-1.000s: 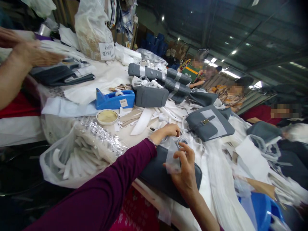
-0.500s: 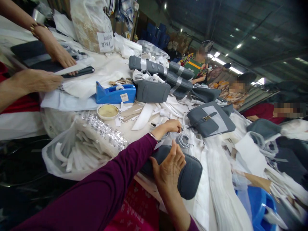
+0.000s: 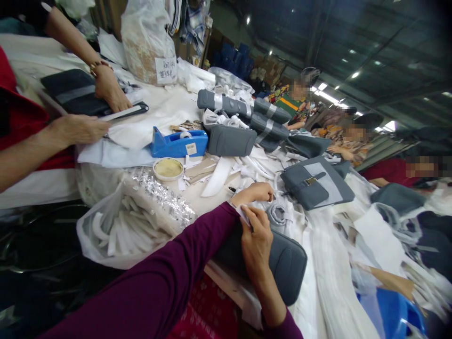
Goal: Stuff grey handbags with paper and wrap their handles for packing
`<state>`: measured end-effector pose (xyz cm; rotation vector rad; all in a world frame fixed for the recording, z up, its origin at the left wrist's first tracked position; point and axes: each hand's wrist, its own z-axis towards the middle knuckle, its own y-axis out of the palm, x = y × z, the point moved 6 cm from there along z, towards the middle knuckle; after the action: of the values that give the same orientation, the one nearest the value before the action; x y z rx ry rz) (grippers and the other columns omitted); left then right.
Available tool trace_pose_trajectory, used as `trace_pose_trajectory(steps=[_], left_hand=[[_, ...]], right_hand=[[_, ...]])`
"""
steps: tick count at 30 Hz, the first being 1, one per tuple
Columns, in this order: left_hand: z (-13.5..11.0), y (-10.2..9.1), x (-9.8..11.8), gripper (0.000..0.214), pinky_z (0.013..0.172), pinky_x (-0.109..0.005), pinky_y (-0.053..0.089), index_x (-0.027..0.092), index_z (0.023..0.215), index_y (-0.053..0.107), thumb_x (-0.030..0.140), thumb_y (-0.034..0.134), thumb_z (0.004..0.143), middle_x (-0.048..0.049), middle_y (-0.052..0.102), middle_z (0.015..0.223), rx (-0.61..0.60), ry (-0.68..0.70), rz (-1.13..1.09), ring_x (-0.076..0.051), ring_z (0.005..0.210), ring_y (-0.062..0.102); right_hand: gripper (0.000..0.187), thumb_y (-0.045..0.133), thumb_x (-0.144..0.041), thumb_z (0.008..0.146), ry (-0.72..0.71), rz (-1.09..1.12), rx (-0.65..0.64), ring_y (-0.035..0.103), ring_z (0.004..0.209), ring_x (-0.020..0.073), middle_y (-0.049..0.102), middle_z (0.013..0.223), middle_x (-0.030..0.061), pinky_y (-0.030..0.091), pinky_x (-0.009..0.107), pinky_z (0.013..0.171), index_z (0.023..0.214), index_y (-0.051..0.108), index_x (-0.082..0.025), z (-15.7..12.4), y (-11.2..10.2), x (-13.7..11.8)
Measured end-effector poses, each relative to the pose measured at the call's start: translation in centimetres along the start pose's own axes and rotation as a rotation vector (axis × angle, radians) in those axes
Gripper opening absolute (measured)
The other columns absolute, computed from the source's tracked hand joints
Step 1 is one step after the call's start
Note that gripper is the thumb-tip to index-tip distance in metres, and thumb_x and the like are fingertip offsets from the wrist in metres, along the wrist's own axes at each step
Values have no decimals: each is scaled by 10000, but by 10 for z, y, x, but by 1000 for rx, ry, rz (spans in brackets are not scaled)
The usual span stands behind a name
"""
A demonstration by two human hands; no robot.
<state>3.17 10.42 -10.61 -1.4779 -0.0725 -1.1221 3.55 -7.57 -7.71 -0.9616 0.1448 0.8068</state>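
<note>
My left hand (image 3: pixel 257 192), its fingers curled closed, is beyond the dark grey bag (image 3: pixel 287 263) that lies at the table's near edge. Whatever may be inside those fingers is hidden. Over the same bag, my right hand (image 3: pixel 257 238) is closed, with a small white piece (image 3: pixel 244 216) pinched between thumb and fingers, close to my left wrist. A rolled grey strap in white wrapping (image 3: pixel 277 214) lies just right of my left hand. Farther right rests a grey flap bag with a buckle (image 3: pixel 314 183).
A blue tape dispenser (image 3: pixel 180 143) and a round dish of yellowish paste (image 3: pixel 168 168) stand left of centre. A plastic bag of white strips (image 3: pixel 130 230) sits at the near left. Several grey bags (image 3: pixel 231 140) stand behind. A co-worker's hands (image 3: pixel 109 89) work at far left.
My right hand has gone from spread fingers to a pinch on the white piece, nearer my left wrist. My left hand stays closed. The whole view has shifted slightly.
</note>
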Motion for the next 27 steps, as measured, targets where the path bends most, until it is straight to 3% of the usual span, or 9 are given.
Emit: trace_pose_trajectory(steps=[3,10,18,27], left_hand=[[0,-1,0,285,645,-201,440,178,829,743,69,525,681,-23,733,884,-8,-11,17,-153,782,640],[0,1,5,274,617,-202,418,201,842,742,78,558,681,-23,731,913,-44,-33,61,-160,792,640],[3,12,10,251,656,-245,410,185,867,728,91,556,710,-65,723,950,-75,-19,185,-206,848,633],[10,24,10,243,774,-271,434,173,905,716,122,532,755,-93,706,972,-38,-21,345,-217,907,636]], right_hand=[[286,445,-135,906,-26,98,-1,576,972,205,624,1047,66,465,370,852,1063,659,-242,-3,-14,-2],[347,439,-66,895,-176,39,-46,596,1047,215,661,1081,72,483,409,905,1098,652,-250,-23,-44,-6],[418,413,-8,866,-324,7,-201,583,1099,225,663,1101,92,506,424,901,1153,630,-221,-53,-42,2],[360,450,-50,877,-372,-35,-312,510,1213,245,637,1180,117,487,461,964,1147,629,-206,-70,-41,13]])
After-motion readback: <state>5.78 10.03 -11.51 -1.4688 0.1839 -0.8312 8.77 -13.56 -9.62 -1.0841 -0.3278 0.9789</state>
